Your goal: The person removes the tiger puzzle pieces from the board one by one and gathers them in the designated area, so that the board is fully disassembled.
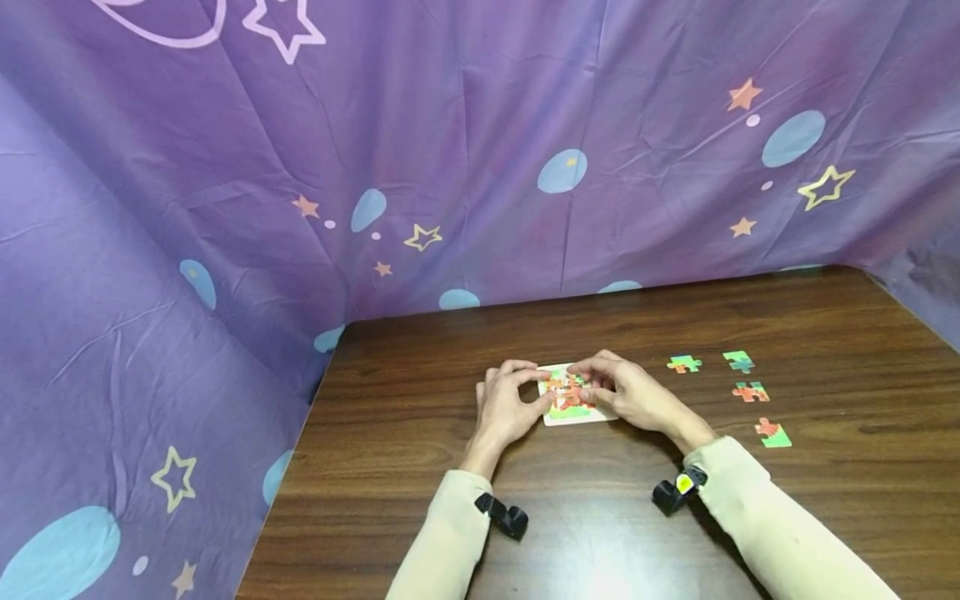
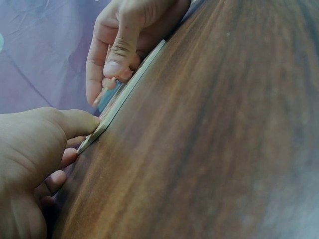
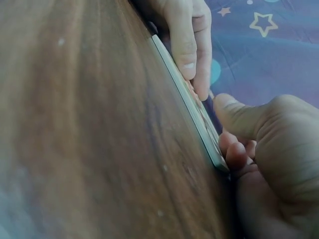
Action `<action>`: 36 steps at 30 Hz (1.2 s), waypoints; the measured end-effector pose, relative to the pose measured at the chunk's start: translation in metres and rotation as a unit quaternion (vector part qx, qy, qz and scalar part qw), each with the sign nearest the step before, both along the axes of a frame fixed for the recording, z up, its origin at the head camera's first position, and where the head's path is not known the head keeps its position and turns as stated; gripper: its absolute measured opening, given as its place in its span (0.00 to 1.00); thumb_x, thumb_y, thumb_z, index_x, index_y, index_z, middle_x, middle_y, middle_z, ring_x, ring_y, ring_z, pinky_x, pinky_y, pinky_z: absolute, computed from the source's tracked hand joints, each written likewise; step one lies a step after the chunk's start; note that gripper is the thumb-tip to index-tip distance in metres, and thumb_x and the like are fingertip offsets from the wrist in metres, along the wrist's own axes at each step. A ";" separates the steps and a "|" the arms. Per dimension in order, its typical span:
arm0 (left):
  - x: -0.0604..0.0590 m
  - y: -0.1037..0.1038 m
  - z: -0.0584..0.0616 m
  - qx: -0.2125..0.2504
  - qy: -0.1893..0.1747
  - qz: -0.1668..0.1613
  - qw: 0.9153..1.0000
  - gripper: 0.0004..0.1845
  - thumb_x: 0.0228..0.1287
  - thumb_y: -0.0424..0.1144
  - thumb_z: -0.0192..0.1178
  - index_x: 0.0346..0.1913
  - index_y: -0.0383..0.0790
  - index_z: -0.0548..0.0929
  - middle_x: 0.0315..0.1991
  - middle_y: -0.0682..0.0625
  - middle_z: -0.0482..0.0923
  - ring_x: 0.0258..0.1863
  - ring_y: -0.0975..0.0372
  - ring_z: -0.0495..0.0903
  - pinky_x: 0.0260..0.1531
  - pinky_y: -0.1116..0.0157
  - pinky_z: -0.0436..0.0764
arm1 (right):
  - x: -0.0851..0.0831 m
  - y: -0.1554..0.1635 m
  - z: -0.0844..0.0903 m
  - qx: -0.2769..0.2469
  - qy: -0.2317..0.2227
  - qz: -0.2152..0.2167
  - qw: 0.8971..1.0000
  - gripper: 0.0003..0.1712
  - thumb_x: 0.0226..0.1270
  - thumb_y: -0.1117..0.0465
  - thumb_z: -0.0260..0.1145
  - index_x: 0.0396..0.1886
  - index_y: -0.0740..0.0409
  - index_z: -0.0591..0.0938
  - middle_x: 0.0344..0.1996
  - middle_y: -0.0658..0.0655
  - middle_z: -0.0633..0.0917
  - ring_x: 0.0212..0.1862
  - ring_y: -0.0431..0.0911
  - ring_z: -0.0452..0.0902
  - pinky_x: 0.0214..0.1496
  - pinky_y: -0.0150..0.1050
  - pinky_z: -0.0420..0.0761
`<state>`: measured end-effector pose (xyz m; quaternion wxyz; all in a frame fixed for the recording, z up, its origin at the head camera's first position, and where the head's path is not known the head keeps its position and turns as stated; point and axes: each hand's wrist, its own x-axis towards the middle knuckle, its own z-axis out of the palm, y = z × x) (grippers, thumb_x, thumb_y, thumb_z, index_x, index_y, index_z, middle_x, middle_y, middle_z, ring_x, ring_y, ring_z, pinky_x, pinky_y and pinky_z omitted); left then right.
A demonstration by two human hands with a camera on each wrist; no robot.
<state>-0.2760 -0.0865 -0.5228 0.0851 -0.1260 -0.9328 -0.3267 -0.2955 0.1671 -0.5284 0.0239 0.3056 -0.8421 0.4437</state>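
A small jigsaw board (image 1: 553,420) with a pale rim and an orange, green and white picture lies flat on the table between both hands. At its left edge the left hand (image 1: 510,406) holds the board, thumb on the near side and fingers curled at the far side. Over the right part of the board is the right hand (image 1: 632,395). In the left wrist view its thumb and forefinger pinch an orange puzzle piece (image 2: 103,93) just above the board. The fingers hide much of that piece and part of the picture.
Right of the board several loose pieces lie apart on the brown wooden table (image 1: 420,450): a green-orange piece (image 1: 684,364), a green-blue piece (image 1: 738,361), an orange piece (image 1: 751,392) and an orange-green piece (image 1: 774,433). A purple curtain (image 1: 480,167) hangs behind.
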 end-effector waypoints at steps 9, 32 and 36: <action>0.002 0.000 0.000 -0.001 -0.001 0.002 1.000 0.20 0.69 0.50 0.78 0.62 0.57 0.94 0.68 0.57 0.84 0.66 0.54 0.77 0.63 0.52 0.68 | 0.002 0.005 0.015 -0.009 -0.003 0.001 1.000 0.21 0.79 0.66 0.72 0.68 0.59 0.87 0.46 0.54 0.84 0.45 0.43 0.80 0.47 0.34 0.81; 0.003 0.000 -0.001 0.010 0.017 -0.002 1.000 0.18 0.67 0.49 0.79 0.59 0.55 0.95 0.66 0.57 0.86 0.64 0.55 0.78 0.61 0.52 0.68 | 0.022 0.116 0.066 -0.001 0.083 -0.084 0.993 0.24 0.76 0.73 0.72 0.68 0.58 0.86 0.47 0.54 0.84 0.41 0.38 0.78 0.43 0.29 0.77; 0.002 0.000 0.000 0.008 0.013 -0.003 1.000 0.19 0.68 0.49 0.79 0.60 0.56 0.95 0.67 0.57 0.86 0.65 0.54 0.78 0.62 0.52 0.68 | 0.029 0.134 0.060 0.010 0.069 -0.097 0.993 0.23 0.77 0.72 0.71 0.69 0.58 0.86 0.48 0.54 0.84 0.38 0.40 0.77 0.32 0.34 0.79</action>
